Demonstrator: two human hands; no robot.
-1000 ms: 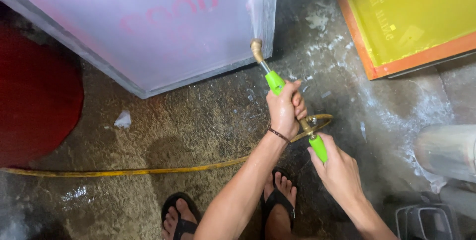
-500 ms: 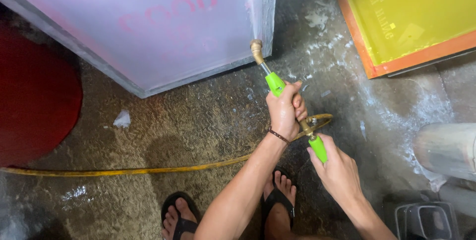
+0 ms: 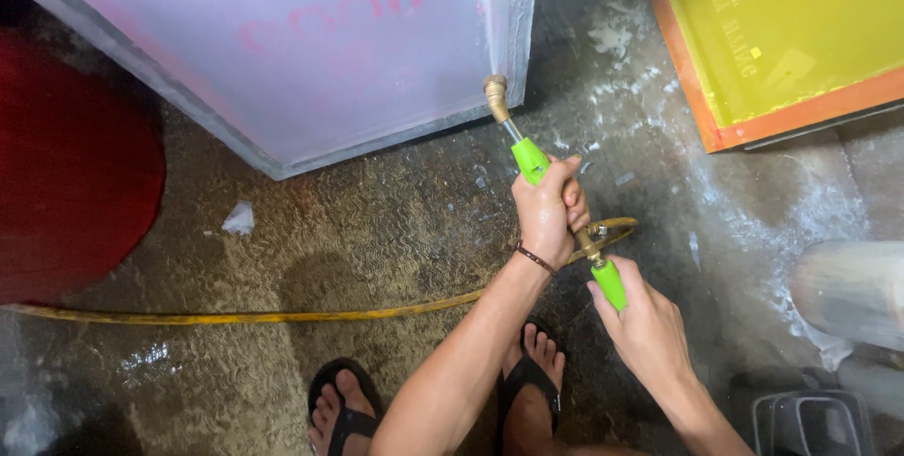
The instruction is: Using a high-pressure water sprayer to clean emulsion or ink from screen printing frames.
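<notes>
- A red mat (image 3: 71, 164) lies at far left on the wet concrete floor (image 3: 395, 230).
- One metal-framed screen (image 3: 311, 41) leans ahead, faint red lettering left on its mesh; washing looks partly done.
- One yellow hose (image 3: 235, 317) runs to a green-handled spray wand (image 3: 529, 156), brass nozzle jetting water at the frame's edge.
- Left hand (image 3: 548, 213) wrapped tight around the front grip; right hand (image 3: 648, 324) closed on the rear grip.
- A second, yellow screen (image 3: 791, 32) waits at right.
</notes>
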